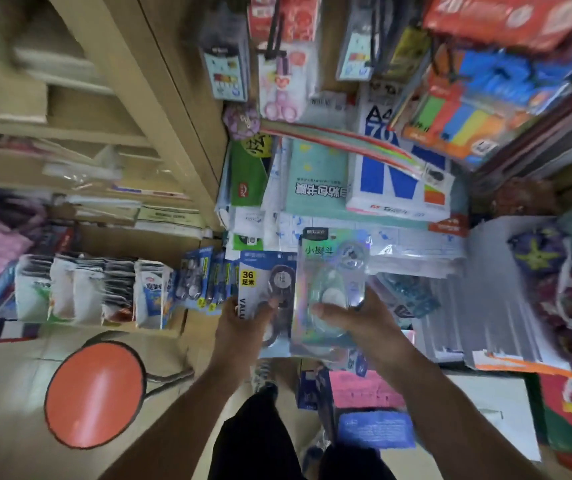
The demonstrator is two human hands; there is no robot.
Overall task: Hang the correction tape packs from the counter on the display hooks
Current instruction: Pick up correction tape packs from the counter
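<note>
My left hand (243,323) grips a blue correction tape pack (264,275) marked "36" by its lower edge, thumb across the front. Beside it, my right hand (350,320) holds a shiny holographic correction tape pack (329,271), thumb on the clear blister. The two packs overlap slightly in the centre, held upright above the counter (416,244). More blue correction tape packs (205,278) hang in a row just left of my left hand. The hooks they hang from are hidden.
White packets (94,292) hang in a row at the left. Paper reams and notebooks (381,181) are stacked behind the packs. Scissors and other goods (281,81) hang above. A red round stool (96,393) stands on the floor at the lower left.
</note>
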